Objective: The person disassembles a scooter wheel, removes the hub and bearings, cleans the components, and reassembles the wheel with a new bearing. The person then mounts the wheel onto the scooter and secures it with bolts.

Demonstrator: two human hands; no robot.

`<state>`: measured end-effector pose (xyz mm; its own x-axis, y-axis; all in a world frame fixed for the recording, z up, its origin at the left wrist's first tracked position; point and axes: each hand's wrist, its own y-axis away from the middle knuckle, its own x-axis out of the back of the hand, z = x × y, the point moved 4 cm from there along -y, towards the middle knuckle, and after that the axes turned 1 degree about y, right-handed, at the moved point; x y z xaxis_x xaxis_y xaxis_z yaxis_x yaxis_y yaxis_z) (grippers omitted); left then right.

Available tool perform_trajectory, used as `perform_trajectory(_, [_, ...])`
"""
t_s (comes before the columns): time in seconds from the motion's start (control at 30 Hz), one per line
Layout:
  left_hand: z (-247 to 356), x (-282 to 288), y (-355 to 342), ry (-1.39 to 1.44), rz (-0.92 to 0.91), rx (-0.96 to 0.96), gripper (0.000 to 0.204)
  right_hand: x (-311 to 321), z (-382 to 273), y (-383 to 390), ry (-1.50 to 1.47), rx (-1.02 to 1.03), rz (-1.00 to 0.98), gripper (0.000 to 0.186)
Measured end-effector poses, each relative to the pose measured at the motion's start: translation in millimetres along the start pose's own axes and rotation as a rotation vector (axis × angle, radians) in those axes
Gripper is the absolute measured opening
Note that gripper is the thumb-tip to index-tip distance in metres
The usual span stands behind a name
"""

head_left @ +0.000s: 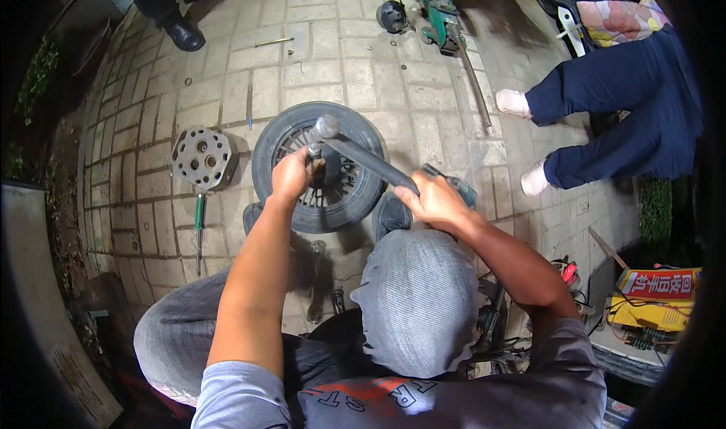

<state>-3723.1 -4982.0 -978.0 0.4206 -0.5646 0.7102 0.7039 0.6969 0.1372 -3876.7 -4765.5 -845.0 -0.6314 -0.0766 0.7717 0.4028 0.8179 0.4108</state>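
Head view: we see the wheel (349, 178) lying flat on the paving (162, 236), just in front of the seated person's knees. The left hand (291, 175) is over the wheel's near-left part, its fingers curled around a short metal piece (314, 150) that stands above the hub area; its lower end is too dark for us to make out. The right hand (437, 199) is clenched round the handle end of a hammer (370, 161), which slants up and left across the wheel. Its head is close by the top of the metal piece; whether they touch, we cannot tell. Left of the wheel we find a round metal block (203, 159) with holes, and just below it a green-handled screwdriver (199, 217). Farther off, we see a green jack (446, 25) with a long bar (475, 85), near a bystander in navy trousers (612, 104).
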Motion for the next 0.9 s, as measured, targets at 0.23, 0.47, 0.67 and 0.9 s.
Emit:
perform_trajectory(0.23, [7,12,4,0.030,-0.041,0.035,0.026,-17,26,-6,-0.019,-0.094,0.096,0.053])
perform_trajectory(0.47, [38,0,-3,0.603,0.000,0.143,0.025,-41,207,-8,0.219,-0.491,0.539,0.053])
perform_trajectory(0.67, [40,-86,6,0.724,-0.272,0.372,0.038,-57,135,-56,-0.038,0.164,0.581,0.044])
perform_trajectory(0.9, [70,-123,-2,0.873,-0.233,0.263,0.043,-79,144,-86,-0.358,-0.159,0.187,0.033])
